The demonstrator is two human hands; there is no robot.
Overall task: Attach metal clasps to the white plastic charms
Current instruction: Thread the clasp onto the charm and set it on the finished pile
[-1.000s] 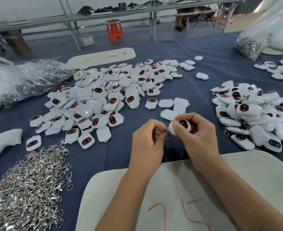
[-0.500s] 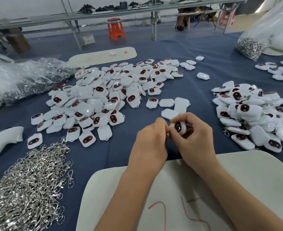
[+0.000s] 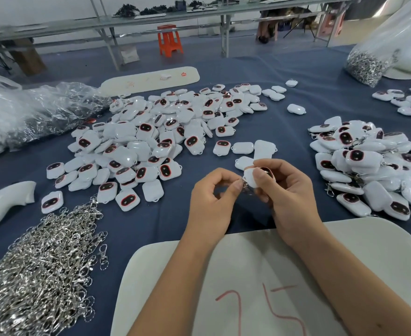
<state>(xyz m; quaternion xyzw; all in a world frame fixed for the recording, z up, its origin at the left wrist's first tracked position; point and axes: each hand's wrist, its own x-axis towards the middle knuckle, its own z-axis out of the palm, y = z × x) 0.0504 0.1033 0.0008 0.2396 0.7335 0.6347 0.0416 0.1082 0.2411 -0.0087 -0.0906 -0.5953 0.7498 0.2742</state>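
Observation:
My right hand [image 3: 288, 190] grips a white plastic charm [image 3: 251, 177] with a dark red-rimmed face, held above the blue table. My left hand [image 3: 211, 197] pinches a small metal clasp [image 3: 242, 181] at the charm's left edge; the clasp touches the charm, and fingers hide most of it. A wide pile of loose charms [image 3: 151, 139] lies to the far left of my hands. A heap of silver clasps [image 3: 34, 270] sits at the near left. Another pile of charms [image 3: 366, 166] with clasps showing among them lies on the right.
A white board [image 3: 260, 287] with red marks lies under my forearms. A white handle-shaped piece [image 3: 3, 202] rests at the left edge. Clear plastic bags [image 3: 30, 112] sit far left; a bag holding clasps [image 3: 369, 61] stands far right. An orange stool [image 3: 169, 42] stands beyond the table.
The hands have drawn slightly apart. The charm has turned in my right hand so its white back shows more, and my left fingertips now hold the clasp at its edge.

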